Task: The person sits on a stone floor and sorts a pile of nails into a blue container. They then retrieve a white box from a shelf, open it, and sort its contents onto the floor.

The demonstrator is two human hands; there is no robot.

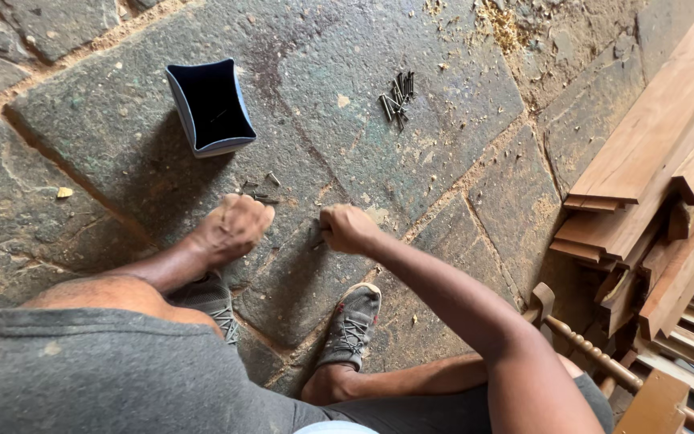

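Observation:
I am crouched over a stone floor. My left hand is closed in a fist just below a few loose dark nails; what it holds is hidden. My right hand is closed around a small bunch of dark nails that stick out toward the left. An open blue rectangular container stands beyond my left hand, tilted slightly, and its dark inside looks almost empty. A second pile of nails lies farther away, above my right hand.
Stacked wooden planks fill the right side. A turned wooden spindle and a hammer-like tool lie near my right knee. My grey shoes rest on the floor below my hands. Sawdust is scattered at the top.

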